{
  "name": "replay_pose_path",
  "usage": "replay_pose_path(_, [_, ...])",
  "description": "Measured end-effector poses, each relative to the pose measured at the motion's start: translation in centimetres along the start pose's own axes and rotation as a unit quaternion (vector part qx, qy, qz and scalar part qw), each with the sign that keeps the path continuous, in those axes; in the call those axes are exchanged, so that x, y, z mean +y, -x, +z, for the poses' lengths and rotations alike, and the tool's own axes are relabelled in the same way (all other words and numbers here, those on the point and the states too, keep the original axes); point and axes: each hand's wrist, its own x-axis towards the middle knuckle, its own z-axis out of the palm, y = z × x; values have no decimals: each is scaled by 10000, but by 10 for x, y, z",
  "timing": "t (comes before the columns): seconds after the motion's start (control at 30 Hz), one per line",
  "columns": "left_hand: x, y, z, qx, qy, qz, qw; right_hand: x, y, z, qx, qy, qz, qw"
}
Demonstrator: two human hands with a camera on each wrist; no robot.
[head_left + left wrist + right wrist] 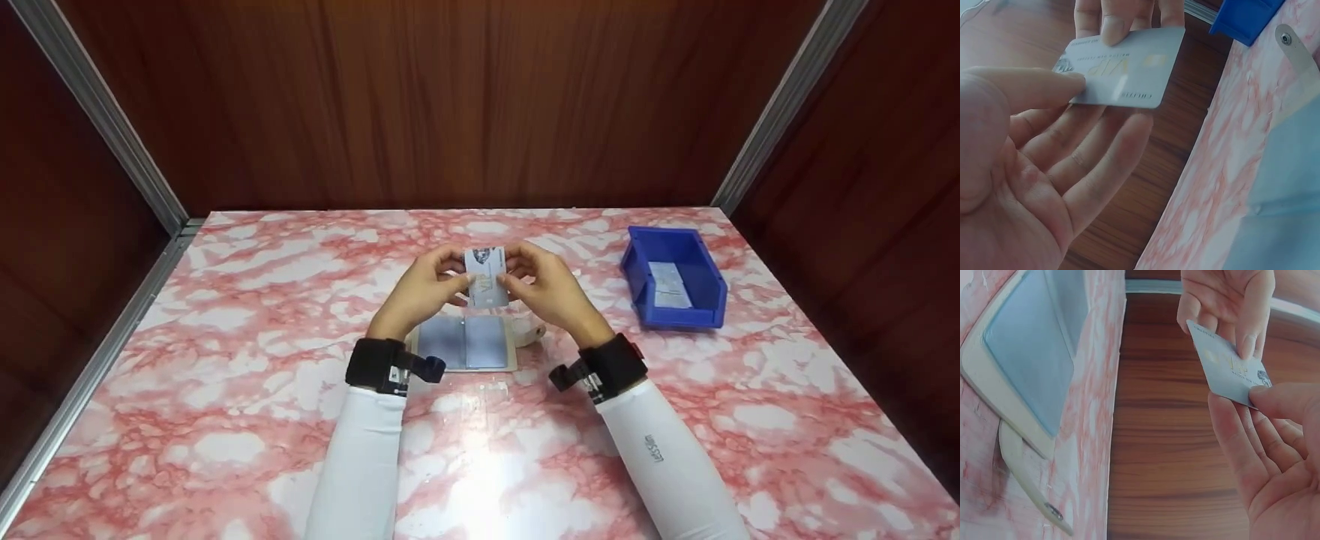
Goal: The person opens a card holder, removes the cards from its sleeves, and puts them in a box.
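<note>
A silvery VIP card (486, 289) is held up above the table between both hands. My left hand (424, 289) pinches one long edge, thumb on the printed face and fingers behind. On the opposite edge, my right hand (553, 289) pinches the card the same way. In the left wrist view the card (1134, 73) shows gold VIP lettering and a dark picture at one end. Below the hands lies an opened card holder (465, 343) with clear bluish sleeves and a cream border. Its strap (1027, 484) with a metal snap sticks out to the right.
A blue plastic bin (679, 315) stands at the right of the table, with pale cards (667, 285) inside. The table (225, 450) has a red and white marbled top. Wooden panels (450, 105) rise behind it and at both sides.
</note>
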Motion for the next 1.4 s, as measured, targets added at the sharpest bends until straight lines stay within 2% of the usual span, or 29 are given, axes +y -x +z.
replay_pose_path(0.07, [-2,1,-2,-99,-136,-219,9996,-2,1,-3,100,51,49,9999])
replay_pose_path(0.13, [-5,4,-5,-151,-632,-537,9964,-2,2,-7,225,130,48,9997])
replay_pose_path(0.2, [-8,7,-6,-251,-1155,-924,9887,-2,2,-10,361,177,9,9992])
replay_pose_path(0.3, [-13,10,-7,-298,-1847,-1389,9725,-1,3,-16,543,215,-123,9982])
replay_pose_path(0.37, [-16,10,-6,-338,-2123,-1550,9642,0,3,-19,642,204,-160,9976])
replay_pose_path(0.6, [-27,4,1,-259,-2945,-1817,9379,7,4,-40,1002,177,-111,9947])
replay_pose_path(0.73, [-31,4,4,-186,-3040,-1920,9329,10,7,-63,1552,188,-118,9876])
replay_pose_path(0.9, [-34,7,5,-13,-2939,-2020,9342,25,10,-102,2531,306,-31,9670])
replay_pose_path(0.97, [-36,9,4,10,-2896,-2091,9340,34,12,-118,2852,555,93,9568])
replay_pose_path(1.03, [-37,11,3,17,-2866,-2128,9341,43,14,-133,3008,1034,299,9476])
replay_pose_path(1.13, [-40,13,2,6,-2751,-2173,9365,55,16,-160,2968,1995,694,9313])
replay_pose_path(1.23, [-41,14,1,4,-2707,-2131,9388,66,16,-189,2619,2861,1117,9149])
replay_pose_path(1.3, [-41,13,0,6,-2724,-2092,9392,73,17,-205,2207,3274,1342,9089])
replay_pose_path(1.4, [-39,13,-3,0,-2795,-2067,9376,84,16,-218,1322,3660,1562,9078])
